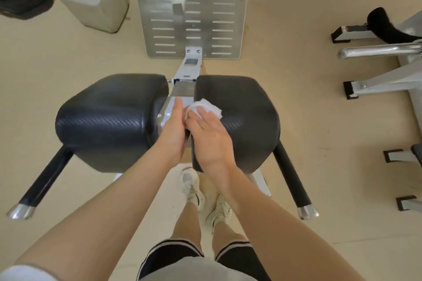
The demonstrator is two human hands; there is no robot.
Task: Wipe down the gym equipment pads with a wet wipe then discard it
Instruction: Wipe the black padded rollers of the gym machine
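Right hand (209, 137) flat, pressing wet wipe (206, 108) onto right pad (249, 121) near its inner edge. Left hand (174, 128) straight-fingered, released, down in the gap between pads. Easy to bunch the wipe or skip left pad (109, 118) entirely.

Both bare forearms reach forward and down from the lower corners, converging toward the middle. The left hand (174, 130) stands on edge, palm facing inward, fingers straight and held together, pointing away from the body. The right hand (209, 137) lies palm down with its back toward the camera, fingers extended and slightly spread, pressing flat on a crumpled white wet wipe (209, 107). The two hands sit just beside each other, the thumbs' sides nearly touching.
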